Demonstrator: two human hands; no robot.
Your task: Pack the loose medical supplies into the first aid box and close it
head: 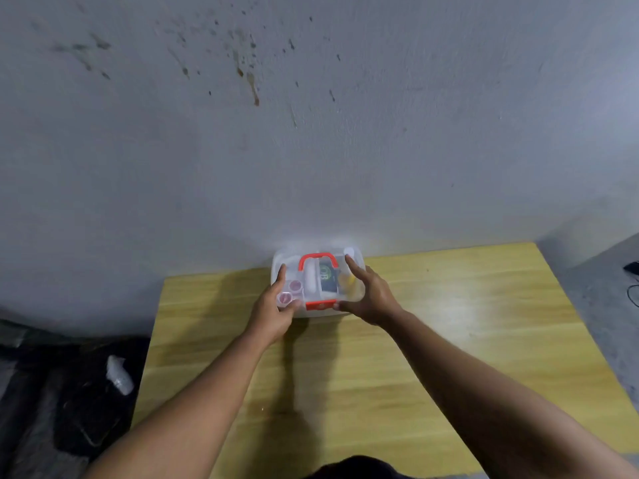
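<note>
First aid box (pixel 318 271) at 12 o'clock edge of table (pixel 449 340), against wall. Lid down, supplies visible inside. Left hand (pixel 273 311) grasps 9 o'clock side, right hand (pixel 368 299) 3 o'clock side, thumbs near red latch (pixel 320 304), likely steadying for clasp.

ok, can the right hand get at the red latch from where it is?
Probably yes. The right hand rests on the box with its thumb right beside the latch on the near face. Nothing lies between; the left hand holds the other side.
</note>
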